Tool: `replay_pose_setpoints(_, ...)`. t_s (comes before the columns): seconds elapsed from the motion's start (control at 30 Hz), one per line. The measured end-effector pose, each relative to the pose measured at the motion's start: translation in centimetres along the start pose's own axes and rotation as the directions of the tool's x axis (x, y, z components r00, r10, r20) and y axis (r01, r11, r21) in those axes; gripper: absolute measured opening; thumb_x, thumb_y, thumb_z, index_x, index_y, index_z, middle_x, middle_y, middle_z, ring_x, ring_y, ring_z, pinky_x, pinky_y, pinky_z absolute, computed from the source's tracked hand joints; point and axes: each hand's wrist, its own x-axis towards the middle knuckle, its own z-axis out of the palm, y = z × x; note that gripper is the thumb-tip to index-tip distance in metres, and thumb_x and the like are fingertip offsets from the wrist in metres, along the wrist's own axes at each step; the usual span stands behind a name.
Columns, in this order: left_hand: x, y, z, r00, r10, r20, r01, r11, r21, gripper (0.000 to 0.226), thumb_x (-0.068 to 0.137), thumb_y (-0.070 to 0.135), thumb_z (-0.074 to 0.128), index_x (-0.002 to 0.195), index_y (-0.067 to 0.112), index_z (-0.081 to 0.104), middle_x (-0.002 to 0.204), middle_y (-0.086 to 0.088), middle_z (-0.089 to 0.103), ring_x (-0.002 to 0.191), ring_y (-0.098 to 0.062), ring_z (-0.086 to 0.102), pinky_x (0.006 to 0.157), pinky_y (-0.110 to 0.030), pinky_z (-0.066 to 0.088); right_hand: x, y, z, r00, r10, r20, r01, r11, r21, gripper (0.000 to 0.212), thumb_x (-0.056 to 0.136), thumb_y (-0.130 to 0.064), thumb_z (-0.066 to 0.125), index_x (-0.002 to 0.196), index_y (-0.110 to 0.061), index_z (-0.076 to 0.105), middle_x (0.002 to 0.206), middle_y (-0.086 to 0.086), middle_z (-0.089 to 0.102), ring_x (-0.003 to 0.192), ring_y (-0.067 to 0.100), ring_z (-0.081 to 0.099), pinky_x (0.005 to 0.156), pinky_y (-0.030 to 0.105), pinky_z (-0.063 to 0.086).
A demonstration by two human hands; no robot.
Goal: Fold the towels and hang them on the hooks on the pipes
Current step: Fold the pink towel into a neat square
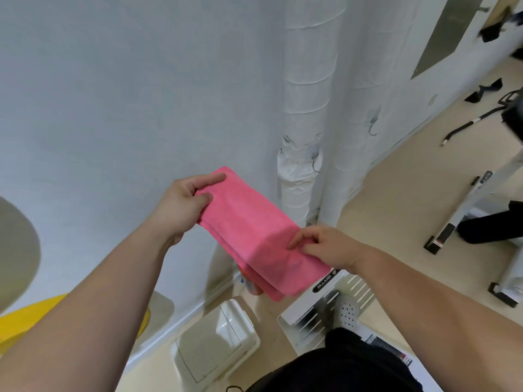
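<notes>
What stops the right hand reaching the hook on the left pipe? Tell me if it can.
Probably yes: nothing shows between the right hand and the hook on the left pipe. Both it and the left hand pinch the folded pink towel, though.

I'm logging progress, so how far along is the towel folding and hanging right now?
Done: the pink towel already looks folded into a layered strip. In hand: the left hand grips one end and the right hand pinches the other, holding it in the air before the wrapped pipes. Left: hanging it, since the lower hook and the upper hook are both bare.
</notes>
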Motion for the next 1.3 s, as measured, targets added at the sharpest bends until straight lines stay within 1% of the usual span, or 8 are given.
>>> replay_pose_setpoints(0.2, -1.1, -3.8, -0.7, 0.983, -0.078, -0.168, 0.061, 0.992, -0.107, 0.054, 0.095, -0.01, 0.047, 0.131, 0.025, 0.068, 0.118, 0.001, 0.068, 0.085, -0.007, 0.062, 0.074, -0.024, 0.053, -0.8, 1.2, -0.7, 0.998, 0.063, 0.02, -0.066, 0.981, 0.184, 0.019, 0.079, 0.003, 0.075, 0.091, -0.012, 0.074, 0.099, -0.001, 0.067, 0.083, 0.01, 0.064, 0.074, 0.025, 0.056)
replay_pose_setpoints(0.5, -3.8, -7.7, 0.4, 0.987, -0.084, -0.139, 0.084, 0.996, -0.008, 0.052, 0.097, -0.007, 0.054, 0.127, 0.034, 0.066, 0.129, -0.001, 0.066, 0.098, -0.003, 0.064, 0.084, -0.017, 0.051, -1.2, 1.5, -1.1, 0.936, 0.265, -0.233, -0.136, 0.881, 0.453, 0.038, 0.091, 0.014, 0.038, 0.077, -0.008, 0.066, 0.081, 0.008, 0.059, 0.066, 0.017, 0.053, 0.064, 0.032, 0.053)
replay_pose_setpoints(0.77, -6.5, -5.7, 5.5, 1.0, 0.02, 0.008, -0.021, 0.997, 0.08, 0.042, 0.098, -0.005, 0.054, 0.124, 0.023, 0.072, 0.124, 0.006, 0.07, 0.098, 0.023, 0.059, 0.094, -0.005, 0.045, -0.6, -2.6, -0.3, 0.944, 0.154, -0.29, -0.077, 0.963, 0.259, 0.032, 0.093, 0.005, 0.046, 0.085, -0.013, 0.071, 0.082, 0.007, 0.063, 0.066, 0.016, 0.057, 0.057, 0.031, 0.054)
replay_pose_setpoints(0.83, -7.2, -4.7, 7.0, 0.999, 0.021, 0.05, -0.023, 0.999, 0.032, 0.051, 0.099, -0.008, 0.051, 0.119, 0.034, 0.072, 0.12, 0.004, 0.072, 0.099, 0.012, 0.065, 0.102, -0.018, 0.049, -0.3, -3.9, 0.4, 0.946, 0.108, -0.306, -0.035, 0.972, 0.233, 0.032, 0.088, 0.004, 0.049, 0.082, -0.018, 0.071, 0.082, 0.006, 0.065, 0.067, 0.017, 0.061, 0.063, 0.041, 0.061)
replay_pose_setpoints(0.97, -8.6, -3.3, 9.3, 0.991, 0.089, 0.099, -0.09, 0.996, 0.01, 0.048, 0.097, 0.013, 0.062, 0.107, 0.059, 0.07, 0.098, 0.006, 0.078, 0.082, -0.034, 0.07, 0.08, -0.042, 0.058, -0.3, -5.6, 1.8, 0.958, 0.064, -0.278, 0.031, 0.946, 0.322, 0.033, 0.078, -0.001, 0.052, 0.08, -0.029, 0.07, 0.08, 0.008, 0.067, 0.073, 0.024, 0.066, 0.07, 0.053, 0.062)
replay_pose_setpoints(1.1, -9.2, -2.8, 10.1, 0.993, 0.111, 0.049, -0.109, 0.993, -0.054, 0.04, 0.086, 0.025, 0.079, 0.107, 0.059, 0.071, 0.098, 0.012, 0.079, 0.089, -0.016, 0.075, 0.084, -0.041, 0.061, -0.3, -6.5, 2.4, 0.948, 0.111, -0.3, 0.037, 0.893, 0.449, 0.032, 0.086, 0.002, 0.055, 0.082, -0.027, 0.069, 0.076, 0.009, 0.065, 0.067, 0.021, 0.064, 0.065, 0.037, 0.059)
replay_pose_setpoints(1.2, -9.3, -2.5, 10.5, 0.993, 0.114, 0.03, -0.114, 0.993, -0.021, 0.057, 0.075, 0.015, 0.089, 0.101, 0.062, 0.068, 0.09, 0.022, 0.077, 0.087, -0.008, 0.075, 0.079, -0.024, 0.06, -0.5, -7.0, 2.9, 0.943, 0.131, -0.306, 0.051, 0.852, 0.521, 0.029, 0.088, 0.0, 0.058, 0.082, -0.026, 0.069, 0.081, 0.011, 0.065, 0.068, 0.021, 0.062, 0.071, 0.042, 0.057)
replay_pose_setpoints(1.3, -8.9, -2.8, 10.6, 0.99, 0.134, -0.054, -0.129, 0.988, 0.079, 0.05, 0.075, 0.016, 0.079, 0.107, 0.053, 0.071, 0.086, 0.02, 0.077, 0.081, -0.01, 0.074, 0.077, -0.029, 0.059, -0.8, -7.5, 3.0, 0.953, 0.165, -0.253, 0.044, 0.752, 0.657, 0.019, 0.091, 0.001, 0.06, 0.096, -0.015, 0.068, 0.088, 0.007, 0.067, 0.072, 0.019, 0.07, 0.077, 0.04, 0.062)
